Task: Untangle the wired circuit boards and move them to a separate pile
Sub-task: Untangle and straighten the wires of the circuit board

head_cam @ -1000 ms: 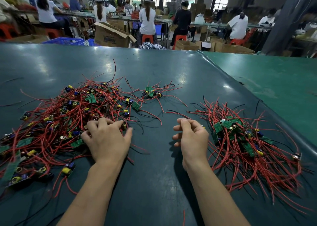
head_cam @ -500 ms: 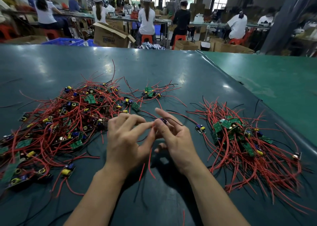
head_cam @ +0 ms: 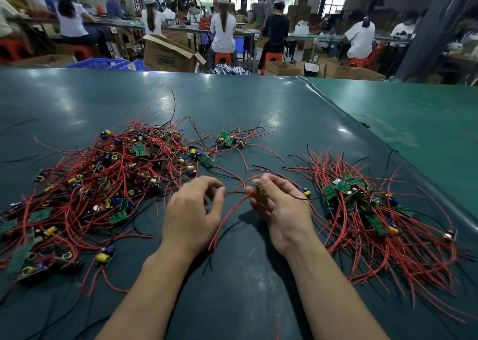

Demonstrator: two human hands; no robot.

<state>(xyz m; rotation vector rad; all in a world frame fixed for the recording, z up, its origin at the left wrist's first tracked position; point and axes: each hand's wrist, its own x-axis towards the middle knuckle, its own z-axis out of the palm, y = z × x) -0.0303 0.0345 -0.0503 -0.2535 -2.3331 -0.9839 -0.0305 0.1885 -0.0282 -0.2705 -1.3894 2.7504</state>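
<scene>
bare mat (head_cam: 240, 283) between piles — tangled pile (head_cam: 98, 184) left | sorted pile (head_cam: 375, 215) right

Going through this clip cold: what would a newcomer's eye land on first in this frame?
Two sprawling heaps of red-wired circuit boards on the dark green table: the big tangled pile at left and the smaller pile at right. Between them, the right hand pinches a small board while the left hand fingers its red wire. Behind, seated workers line a far bench.
</scene>
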